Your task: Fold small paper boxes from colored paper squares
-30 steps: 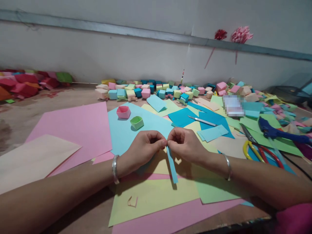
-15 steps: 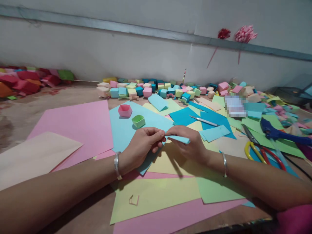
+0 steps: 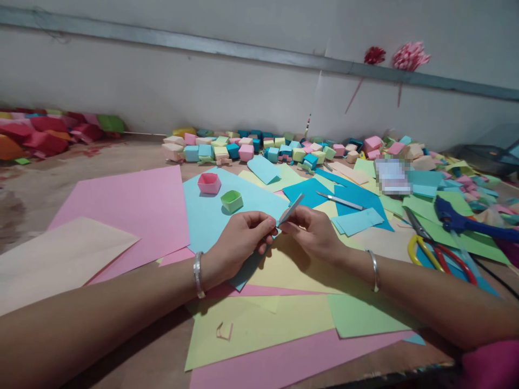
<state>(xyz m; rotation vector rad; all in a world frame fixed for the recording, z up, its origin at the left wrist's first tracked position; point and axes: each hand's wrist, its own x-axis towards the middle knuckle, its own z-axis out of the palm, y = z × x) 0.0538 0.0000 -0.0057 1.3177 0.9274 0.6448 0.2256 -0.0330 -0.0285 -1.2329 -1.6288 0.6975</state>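
Note:
My left hand [image 3: 249,235] pinches one end of a folded light-blue paper strip [image 3: 292,208] between thumb and fingers. From the other side my right hand [image 3: 312,232] grips the same strip, whose free end points up and to the right. Both hands meet over the layered coloured sheets. Just beyond my left hand, a small green paper box [image 3: 232,201] and a pink paper box [image 3: 209,184] sit with open tops on a light-blue sheet [image 3: 203,221]. My fingers hide the strip's lower end.
A craft knife [image 3: 339,200] lies beyond my right hand, near folded light-blue paper pieces [image 3: 360,220]. Further right are scissors [image 3: 425,251] with yellow and red handles and a blue glue gun [image 3: 450,216]. Many small paper boxes [image 3: 246,152] line the wall.
The strip's free end has swung from lying rightward across my right hand to standing up and to the right. My right hand's fingers have shifted round it; my left hand stays put.

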